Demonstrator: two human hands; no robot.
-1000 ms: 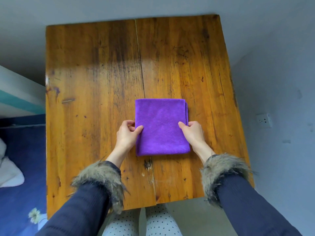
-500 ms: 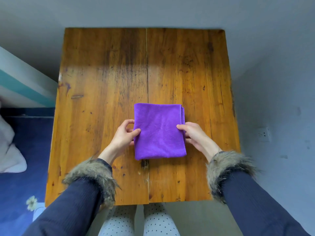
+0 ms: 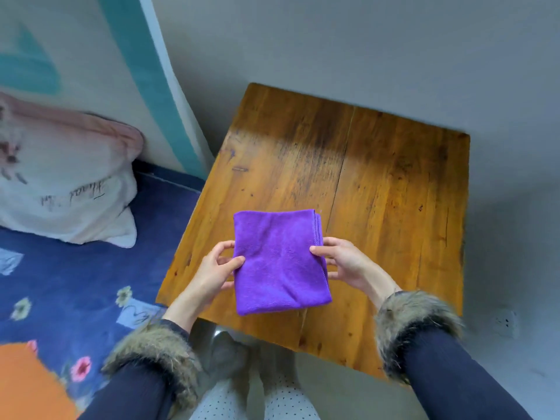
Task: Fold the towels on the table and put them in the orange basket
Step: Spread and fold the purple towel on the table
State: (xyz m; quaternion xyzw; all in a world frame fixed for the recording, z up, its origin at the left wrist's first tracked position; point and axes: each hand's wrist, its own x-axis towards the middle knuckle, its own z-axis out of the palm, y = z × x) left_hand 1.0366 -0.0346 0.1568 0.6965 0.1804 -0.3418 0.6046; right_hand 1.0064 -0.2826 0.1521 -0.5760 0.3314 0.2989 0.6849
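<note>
Bedding [image 3: 75, 268] in dark blue with small flowers fills the lower left of the frame, with a pale pillow [image 3: 63, 189] lying on it at the left edge. Right of centre stands the wooden surface [image 3: 394, 192], bare wherever it shows apart from the one cloth held over its near left part. At the bottom left corner a blurred patch of orange shows, which I take to be the rim of the basket [image 3: 27, 386]; too little of it is visible to tell what is inside.

The purple towel [image 3: 278, 262] sits at the centre of the frame, folded into a neat, thick rectangle with its stacked edges showing along the right side. It seems to be lifted a little off the wood, though that is hard to judge from this angle.

The left hand [image 3: 212, 271] pinches the towel's left edge, thumb on top and fingers curled below. The right hand [image 3: 345, 262] grips the right edge the same way.

Folding of this towel looks finished. What is left, as I judge it, is carrying it down and left to the basket and setting it inside. No other towel appears on the wood.
</note>
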